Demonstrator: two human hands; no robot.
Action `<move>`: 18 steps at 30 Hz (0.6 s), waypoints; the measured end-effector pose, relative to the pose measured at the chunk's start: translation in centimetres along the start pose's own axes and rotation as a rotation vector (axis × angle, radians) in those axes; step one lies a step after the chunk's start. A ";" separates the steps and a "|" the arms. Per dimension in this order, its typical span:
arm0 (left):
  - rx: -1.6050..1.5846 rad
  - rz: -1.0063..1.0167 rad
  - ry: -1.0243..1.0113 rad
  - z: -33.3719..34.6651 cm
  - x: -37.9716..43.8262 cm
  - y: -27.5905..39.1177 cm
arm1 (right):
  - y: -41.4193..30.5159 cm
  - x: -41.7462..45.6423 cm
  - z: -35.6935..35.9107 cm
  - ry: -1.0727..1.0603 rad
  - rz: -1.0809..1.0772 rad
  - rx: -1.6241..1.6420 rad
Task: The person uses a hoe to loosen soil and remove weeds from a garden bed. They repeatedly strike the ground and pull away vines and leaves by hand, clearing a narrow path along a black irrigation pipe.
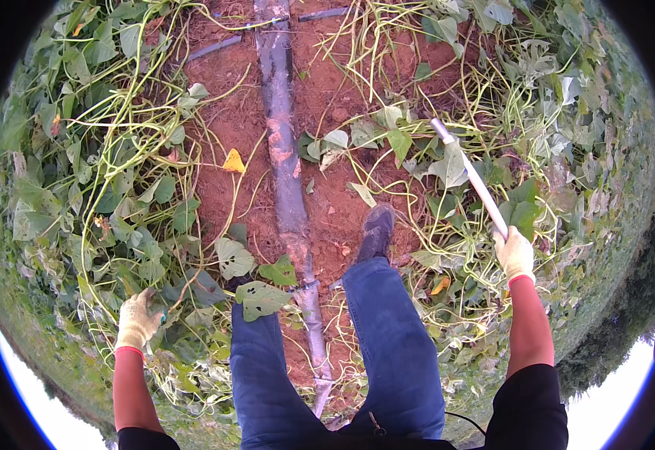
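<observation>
My right hand (515,256), in a pale knit glove with a red cuff, grips the lower end of a whitish pole (476,180). The pole slants up and left over the vines, and a leaf covers part of it near its narrower far end. On the left, my left hand (138,320) wears a matching glove and reaches among leafy vines (153,247). A brownish vine stem (188,289) runs down towards its fingers. Whether the fingers close on that stem is hard to see. A small teal patch shows at the thumb side.
A dark, soil-smeared flat hose (288,191) runs lengthwise over red soil (333,191) between my legs. Short thin side tubes (214,48) lie near its top. My right shoe (378,228) stands beside the hose; leaves hide my left foot. Tangled stems (502,112) spread on the right.
</observation>
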State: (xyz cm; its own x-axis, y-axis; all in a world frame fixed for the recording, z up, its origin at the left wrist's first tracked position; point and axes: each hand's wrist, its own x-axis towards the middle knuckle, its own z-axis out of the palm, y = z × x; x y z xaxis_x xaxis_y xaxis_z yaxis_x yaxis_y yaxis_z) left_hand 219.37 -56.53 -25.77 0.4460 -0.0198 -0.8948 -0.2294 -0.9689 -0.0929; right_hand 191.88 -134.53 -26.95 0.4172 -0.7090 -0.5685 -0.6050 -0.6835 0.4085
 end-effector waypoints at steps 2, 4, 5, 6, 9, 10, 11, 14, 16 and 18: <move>0.024 0.008 0.045 -1.0 -0.6 1.1 | -3.7 2.5 -0.7 0.093 -0.200 0.108; 0.125 0.019 0.185 -1.7 -2.6 1.6 | -9.7 4.2 -3.2 0.130 -0.385 0.188; 0.039 0.071 0.223 -2.8 -3.2 3.5 | -11.4 5.1 -4.3 0.100 -0.466 0.244; 0.009 0.062 0.243 -4.1 -4.4 5.7 | -12.6 6.0 -4.4 0.168 -0.544 0.303; -0.322 -0.009 0.268 -7.8 -9.7 12.2 | -14.3 7.1 -7.0 0.067 -0.563 0.244; -0.453 0.006 0.297 -8.0 -11.2 13.8 | -13.2 7.3 -7.1 0.050 -0.552 0.247; -0.584 0.025 0.328 -8.2 -12.9 15.6 | -11.4 7.3 -7.0 0.023 -0.510 0.236; -0.721 0.094 0.236 -10.7 -16.5 23.5 | -2.5 6.9 -5.5 -0.047 -0.287 0.239; -0.786 0.222 0.185 -12.2 -17.3 28.8 | 3.5 5.9 -4.9 -0.041 -0.135 0.323; -0.927 0.347 0.094 -12.0 -17.0 33.1 | 8.2 5.3 -3.6 -0.056 -0.073 0.393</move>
State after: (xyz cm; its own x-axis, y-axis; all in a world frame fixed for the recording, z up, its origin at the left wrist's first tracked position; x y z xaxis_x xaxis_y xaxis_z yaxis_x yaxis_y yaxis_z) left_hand 214.60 -91.24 -8.36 0.5579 -0.3194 -0.7660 0.3893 -0.7144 0.5815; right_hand 191.56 -144.54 -24.07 0.4379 -0.6431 -0.6282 -0.7929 -0.6056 0.0672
